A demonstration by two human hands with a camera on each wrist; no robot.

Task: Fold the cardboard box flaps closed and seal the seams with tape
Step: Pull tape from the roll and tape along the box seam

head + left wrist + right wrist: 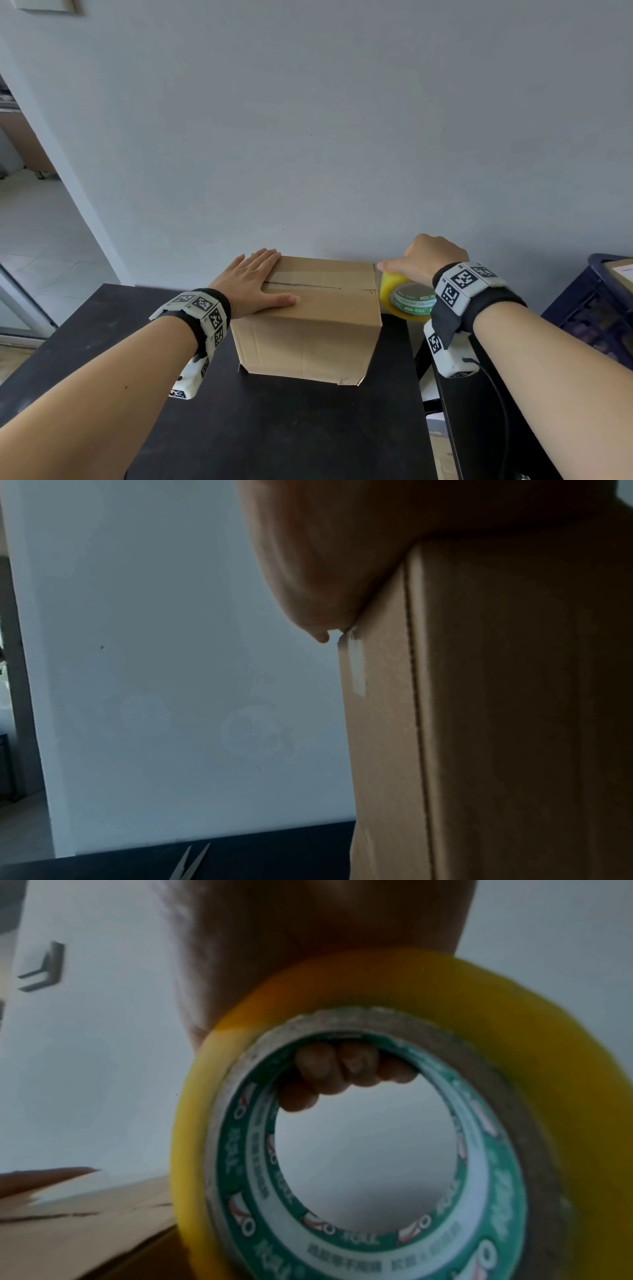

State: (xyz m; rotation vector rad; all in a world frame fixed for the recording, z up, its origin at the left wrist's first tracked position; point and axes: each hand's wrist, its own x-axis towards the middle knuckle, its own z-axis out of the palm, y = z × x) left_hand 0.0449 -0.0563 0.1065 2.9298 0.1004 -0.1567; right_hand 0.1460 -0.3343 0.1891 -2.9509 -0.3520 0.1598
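A brown cardboard box (308, 329) stands on the black table (274, 428) with its top flaps folded down. Clear tape (308, 275) runs along the top seam from the left edge. My left hand (255, 282) lies flat on the left end of the box top (514, 696), fingers straight, pressing the tape down. My right hand (424, 260) grips a yellowish tape roll (406, 299) with a green and white core, just past the box's right edge. In the right wrist view the fingers (342, 1069) curl through the roll's (359, 1001) core.
Scissor tips (190, 864) lie on the black table left of the box. A dark blue crate (589, 308) stands at the right. A pale wall (342, 137) rises right behind the box. A doorway opens at the left.
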